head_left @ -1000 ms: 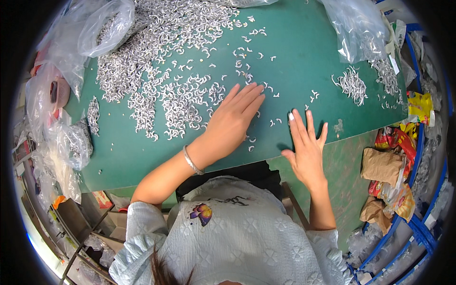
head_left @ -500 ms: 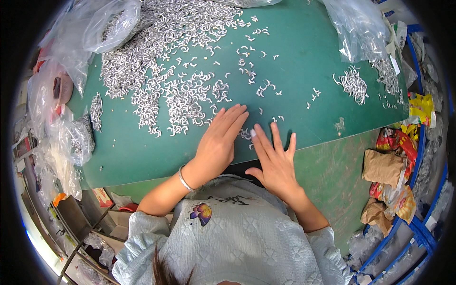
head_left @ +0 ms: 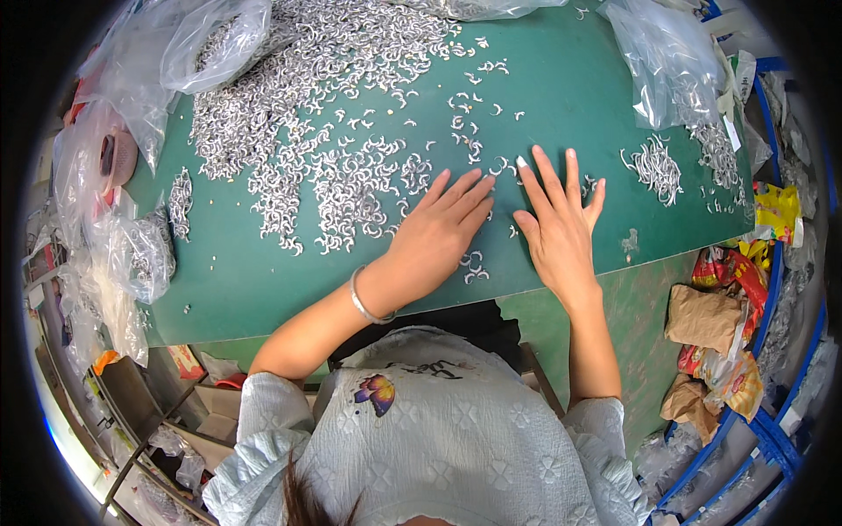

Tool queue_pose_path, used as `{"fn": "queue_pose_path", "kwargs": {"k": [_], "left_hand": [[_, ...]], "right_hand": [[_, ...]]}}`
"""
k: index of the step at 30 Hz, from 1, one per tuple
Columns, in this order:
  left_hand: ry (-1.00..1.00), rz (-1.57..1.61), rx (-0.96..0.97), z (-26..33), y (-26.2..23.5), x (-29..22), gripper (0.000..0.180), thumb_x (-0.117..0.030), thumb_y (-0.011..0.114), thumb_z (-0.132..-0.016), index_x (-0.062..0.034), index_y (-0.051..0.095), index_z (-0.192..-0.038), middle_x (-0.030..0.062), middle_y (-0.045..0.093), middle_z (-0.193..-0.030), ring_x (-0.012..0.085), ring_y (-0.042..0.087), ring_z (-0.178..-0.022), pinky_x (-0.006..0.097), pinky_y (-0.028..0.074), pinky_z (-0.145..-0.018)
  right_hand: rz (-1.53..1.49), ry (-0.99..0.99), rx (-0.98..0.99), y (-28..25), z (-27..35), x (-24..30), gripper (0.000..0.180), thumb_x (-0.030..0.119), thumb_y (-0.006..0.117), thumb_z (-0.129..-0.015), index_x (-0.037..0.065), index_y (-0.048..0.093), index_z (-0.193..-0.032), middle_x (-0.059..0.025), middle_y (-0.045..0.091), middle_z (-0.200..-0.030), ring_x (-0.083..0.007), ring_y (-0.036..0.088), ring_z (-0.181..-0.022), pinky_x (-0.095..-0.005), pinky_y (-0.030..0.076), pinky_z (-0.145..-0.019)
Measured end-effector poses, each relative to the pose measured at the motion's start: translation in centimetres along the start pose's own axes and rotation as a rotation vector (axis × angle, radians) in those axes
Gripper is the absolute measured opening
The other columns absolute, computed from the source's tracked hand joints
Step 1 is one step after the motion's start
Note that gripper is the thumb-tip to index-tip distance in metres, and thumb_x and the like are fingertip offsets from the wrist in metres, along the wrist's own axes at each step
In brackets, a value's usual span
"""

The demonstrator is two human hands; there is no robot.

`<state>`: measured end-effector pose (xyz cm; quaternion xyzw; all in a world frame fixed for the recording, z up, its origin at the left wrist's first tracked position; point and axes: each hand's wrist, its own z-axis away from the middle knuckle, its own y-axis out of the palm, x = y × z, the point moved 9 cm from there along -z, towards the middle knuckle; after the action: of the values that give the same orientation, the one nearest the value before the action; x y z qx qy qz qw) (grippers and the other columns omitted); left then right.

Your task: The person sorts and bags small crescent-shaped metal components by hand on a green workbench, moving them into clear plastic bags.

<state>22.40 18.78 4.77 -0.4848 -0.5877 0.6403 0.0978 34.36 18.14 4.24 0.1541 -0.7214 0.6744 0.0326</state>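
Observation:
Many small silvery crescent-shaped pieces [head_left: 351,188] lie on the green tabletop [head_left: 237,302], heaped toward the far left and thinning to the right. My left hand [head_left: 434,237] rests near the middle, palm down with fingers stretched, beside the right edge of a spread pile. To its right, my right hand [head_left: 557,223] lies flat with fingers spread, a white covering on one fingertip. A few crescents [head_left: 504,164] show by the fingers of both hands. Others [head_left: 474,266] sit near the table's front edge. What is under the palms is hidden.
Clear plastic bags stand at the left, one [head_left: 140,259] holding dark pieces, and another bag [head_left: 671,66] lies far right. Near it are a pile of longer curved pieces [head_left: 656,169] and a further pile [head_left: 717,156]. Brown paper packages [head_left: 703,316] fill a blue rack [head_left: 772,438] at right.
My right hand has moved forward and to the right, away from the front edge. My left hand has shifted right and slightly forward. Crescents near the front edge are now uncovered.

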Motion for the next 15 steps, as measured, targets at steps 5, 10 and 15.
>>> {"fn": "queue_pose_path", "kwargs": {"k": [5,10,15], "left_hand": [[-0.01,0.096,-0.045,0.6,-0.5,0.4,0.056,0.011,0.053,-0.068,0.0039,0.056,-0.124,0.0161,0.051,-0.137,0.0335,0.045,-0.131,0.048,0.035,-0.111],[0.029,0.06,-0.03,0.3,-0.2,0.2,0.056,0.01,0.052,-0.069,0.0047,0.055,-0.124,0.0166,0.051,-0.136,0.0335,0.046,-0.131,0.047,0.037,-0.109],[0.029,0.051,-0.006,0.4,-0.3,0.4,0.058,0.01,0.053,-0.068,0.0044,0.054,-0.126,0.0169,0.049,-0.138,0.0332,0.044,-0.132,0.048,0.036,-0.11]], "right_hand": [[-0.01,-0.006,0.041,0.5,0.0,1.4,0.054,0.031,0.066,-0.085,0.005,0.053,-0.131,-0.0053,0.033,-0.152,-0.0375,0.021,-0.143,-0.0718,0.014,-0.104],[-0.021,-0.052,0.052,-0.5,-0.4,2.2,0.058,0.031,0.067,-0.084,0.006,0.051,-0.134,-0.005,0.034,-0.151,-0.0364,0.021,-0.143,-0.0712,0.015,-0.105],[-0.023,-0.125,0.074,1.2,-1.2,2.1,0.06,0.033,0.066,-0.085,0.008,0.05,-0.136,-0.0026,0.036,-0.15,-0.0324,0.023,-0.143,-0.07,0.015,-0.106]]}}
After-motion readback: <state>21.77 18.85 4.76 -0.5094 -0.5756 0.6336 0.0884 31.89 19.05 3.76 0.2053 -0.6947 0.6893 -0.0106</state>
